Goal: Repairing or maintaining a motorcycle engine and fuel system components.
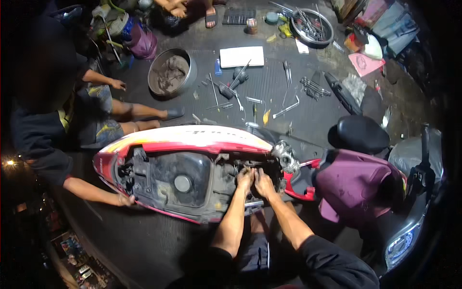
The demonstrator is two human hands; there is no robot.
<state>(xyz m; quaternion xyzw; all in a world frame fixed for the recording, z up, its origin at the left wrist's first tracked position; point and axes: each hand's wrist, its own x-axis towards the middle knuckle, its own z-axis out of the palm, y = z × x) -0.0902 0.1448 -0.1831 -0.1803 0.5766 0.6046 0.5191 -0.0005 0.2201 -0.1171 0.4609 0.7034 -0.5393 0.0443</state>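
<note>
I see the left hand [245, 178] and the right hand [262, 182] side by side, nearly touching, with fingers bent and lowered into the opening at the right-hand end of the motorcycle body [159, 137]. Whether either hand is clamped on a small part I cannot tell, as the fingertips are lost among dark components. The body, with red and white panels, lies lengthwise from left to right across the middle of my view. To the left of the hands is a black, tank-like part [198, 164] with a round grey cap [183, 183]; just to their right, a metal engine part [285, 156]. Farther right sits a purple cover [356, 185], with a headlamp [402, 244] below it near the rim. At the body's left end, a co-worker's hand [126, 199] touches the lower edge. Beyond the body I find a bent wrench [287, 108], a white rectangular item [242, 57], a round basin [189, 79] and, farthest off, a bowl [313, 43] of tools.
</note>
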